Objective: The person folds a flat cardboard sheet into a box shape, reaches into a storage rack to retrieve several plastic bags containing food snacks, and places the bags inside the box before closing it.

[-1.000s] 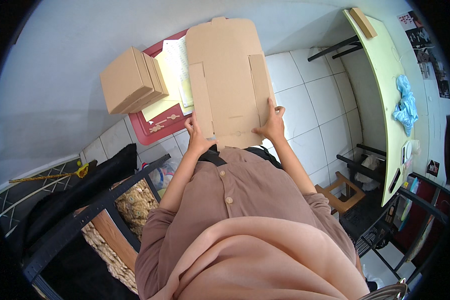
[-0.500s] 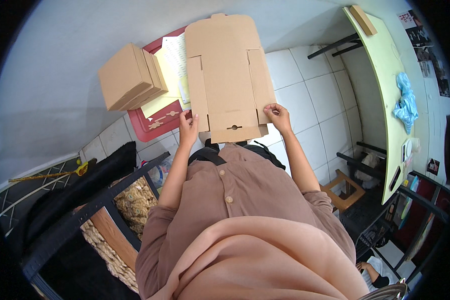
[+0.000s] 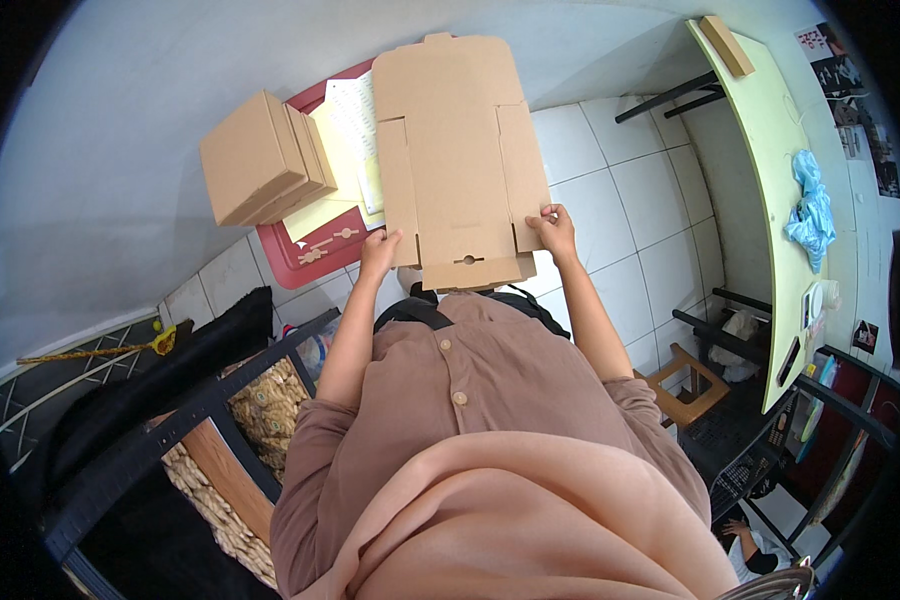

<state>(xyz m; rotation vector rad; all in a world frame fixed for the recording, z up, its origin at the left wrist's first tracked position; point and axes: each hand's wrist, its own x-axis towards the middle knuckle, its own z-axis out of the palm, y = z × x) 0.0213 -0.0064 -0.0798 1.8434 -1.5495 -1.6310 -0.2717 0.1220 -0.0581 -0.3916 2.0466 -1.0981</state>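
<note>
A flat, unfolded brown cardboard box (image 3: pixel 463 160) lies in front of me, its long panel pointing away and slits running along both sides. Near its close edge is a small keyhole-shaped cut-out, and the front flap there bends slightly. My left hand (image 3: pixel 379 252) is closed at the near left corner of the side flap, thumb on top. At the near right side flap, my right hand (image 3: pixel 554 231) pinches the edge, thumb on the board and fingers curled. Undersides of the board and some fingertips are hidden.
Left of the cardboard, folded boxes (image 3: pixel 255 165) are stacked on a red table (image 3: pixel 305 268) with papers (image 3: pixel 350 115) and cardboard scraps (image 3: pixel 327 245). A pale yellow table (image 3: pixel 760 130) holding a blue plastic bag (image 3: pixel 812 210) stands right. A wooden-framed stool (image 3: pixel 695 390) sits below it.
My left hand has closed onto the near left corner of the cardboard, where its fingers were looser before. My right hand stays on its flap. The cardboard has shifted slightly toward me.
</note>
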